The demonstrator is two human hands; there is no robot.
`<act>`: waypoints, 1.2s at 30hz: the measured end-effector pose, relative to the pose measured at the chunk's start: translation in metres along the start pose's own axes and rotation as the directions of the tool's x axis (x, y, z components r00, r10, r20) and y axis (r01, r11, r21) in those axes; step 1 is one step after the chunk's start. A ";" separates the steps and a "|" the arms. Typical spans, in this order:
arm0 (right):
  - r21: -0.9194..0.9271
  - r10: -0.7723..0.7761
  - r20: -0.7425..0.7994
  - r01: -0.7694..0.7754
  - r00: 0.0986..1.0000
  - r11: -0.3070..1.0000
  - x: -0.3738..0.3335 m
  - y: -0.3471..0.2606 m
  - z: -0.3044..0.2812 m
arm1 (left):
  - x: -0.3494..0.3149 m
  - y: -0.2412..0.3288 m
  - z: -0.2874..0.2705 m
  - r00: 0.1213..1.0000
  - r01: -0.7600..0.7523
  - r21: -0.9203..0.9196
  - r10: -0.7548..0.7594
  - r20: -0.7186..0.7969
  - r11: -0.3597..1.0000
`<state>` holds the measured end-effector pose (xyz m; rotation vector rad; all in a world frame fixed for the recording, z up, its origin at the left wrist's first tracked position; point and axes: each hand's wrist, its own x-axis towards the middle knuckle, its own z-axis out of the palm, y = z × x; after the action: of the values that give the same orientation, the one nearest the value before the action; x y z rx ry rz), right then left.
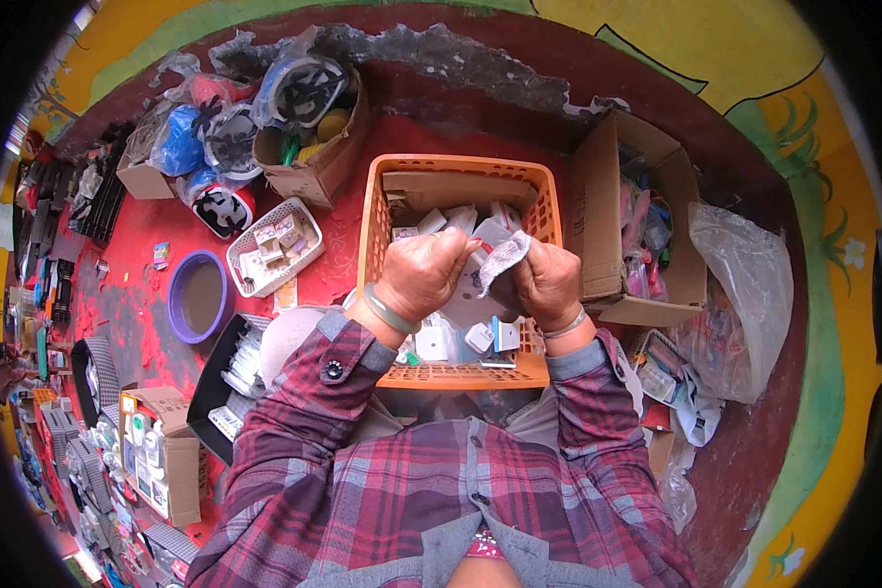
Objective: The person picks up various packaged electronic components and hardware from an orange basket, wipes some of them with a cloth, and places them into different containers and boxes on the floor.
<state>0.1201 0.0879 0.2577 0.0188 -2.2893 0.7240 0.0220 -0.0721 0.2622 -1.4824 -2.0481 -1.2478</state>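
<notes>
Both my hands are raised over an orange plastic basket (549, 369). My right hand (551, 282) is closed around a grey cloth (506, 259), whose folded edge sticks out towards the left. Beside it, my left hand (423, 270) is curled with thumb and fingers pinched together. A small bit of red shows at its fingertips, but what it grips is too small to make out. Below the hands, the basket holds small white boxes (431, 342) and other pale packages. My hands and the cloth hide part of these contents.
An open carton of colourful packaged goods (598, 211) stands right of the basket. To the left are a white plastic basket (309, 267), a purple-rimmed basin (227, 294) and a black tray (203, 412). Bagged helmets (299, 90) crowd a carton at the far left.
</notes>
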 end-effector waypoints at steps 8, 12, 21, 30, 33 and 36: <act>0.939 0.609 -0.025 -0.191 0.793 0.288 -0.009 0.099 -0.077 | -0.001 -0.058 -0.032 0.766 0.470 -0.306 -0.555 -0.324 0.828; 0.976 0.556 0.206 -0.209 0.806 -0.059 -0.009 0.058 -0.064 | -0.003 -0.060 -0.027 0.739 0.461 -0.360 -0.575 -0.351 0.811; 0.757 0.242 0.555 -0.604 0.796 0.250 0.007 0.022 0.013 | 0.000 -0.038 0.005 0.782 0.461 -0.266 -0.529 -0.329 0.846; 0.827 0.609 0.345 -0.538 0.714 0.163 -0.008 -0.007 0.046 | -0.007 -0.019 0.029 0.836 0.488 -0.221 -0.525 -0.159 0.845; 0.780 0.690 0.217 -0.548 0.691 0.303 -0.017 0.010 0.056 | -0.006 -0.016 0.033 0.819 0.523 -0.268 -0.564 -0.106 0.809; 0.695 0.738 0.174 -0.612 0.652 0.377 -0.022 0.025 0.058 | -0.007 -0.015 0.035 0.788 0.584 -0.293 -0.615 -0.021 0.757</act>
<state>0.0942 0.0757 0.1972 -0.6612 -1.6298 1.9506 0.0195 -0.0496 0.2305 -0.8025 -2.4425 -1.8717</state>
